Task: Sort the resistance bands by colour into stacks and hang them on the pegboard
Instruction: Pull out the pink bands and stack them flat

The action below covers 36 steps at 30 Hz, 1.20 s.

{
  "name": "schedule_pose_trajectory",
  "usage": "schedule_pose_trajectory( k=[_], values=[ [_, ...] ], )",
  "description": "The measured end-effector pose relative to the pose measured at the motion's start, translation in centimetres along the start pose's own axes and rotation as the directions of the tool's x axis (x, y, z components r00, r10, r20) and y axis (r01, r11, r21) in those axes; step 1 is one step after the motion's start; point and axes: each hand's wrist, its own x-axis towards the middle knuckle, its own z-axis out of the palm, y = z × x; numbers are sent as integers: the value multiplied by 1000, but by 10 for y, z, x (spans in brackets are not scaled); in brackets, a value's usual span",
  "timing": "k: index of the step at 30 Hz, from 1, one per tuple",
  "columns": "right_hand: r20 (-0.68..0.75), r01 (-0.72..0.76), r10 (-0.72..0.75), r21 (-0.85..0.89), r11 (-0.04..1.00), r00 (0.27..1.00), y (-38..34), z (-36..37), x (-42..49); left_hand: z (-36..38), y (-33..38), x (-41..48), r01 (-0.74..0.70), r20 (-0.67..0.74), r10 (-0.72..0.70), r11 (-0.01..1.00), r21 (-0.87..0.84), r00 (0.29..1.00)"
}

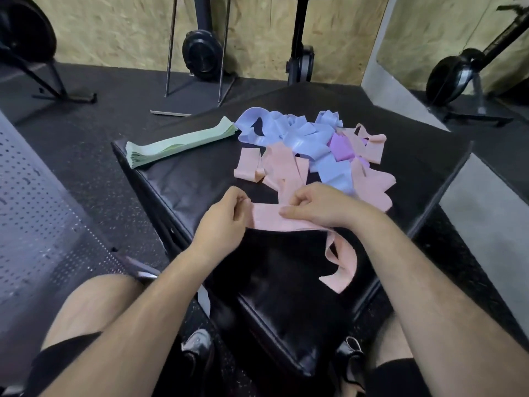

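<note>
On the black tabletop, one pink band is pinched flat between the curled fingers of the left hand and right hand. Only the green stack is finished, at the far left; blue, pink and purple bands are left tangled beyond, and no hanging appears begun.

Black padded block: glossy wrinkled cover, stands on speckled rubber floor.
Top, far left: neat stack of green bands, flat, set diagonally.
Top, far right: loose heap of tangled bands, blue at back and middle, pink at front and right, purple showing within.
Stack's far end just beside heap.
Top, near middle: single pink band stretched across, right tail looped toward near edge.
</note>
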Motion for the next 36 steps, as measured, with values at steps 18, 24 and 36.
schedule_pose_trajectory(
  k=[18,24,36],
  values=[
    [0,6,-6,-283,959,1000,-9,53,58,-3,-45,18,110,-190,20,753,649,982],
    [-31,-5,-5,-301,954,1000,-14,55,56,20,-37,7,-251,49,267,804,539,962],
    [95,-26,52,-253,967,994,-6,24,43,26,-36,4,-127,211,24,861,493,977]
  ],
)
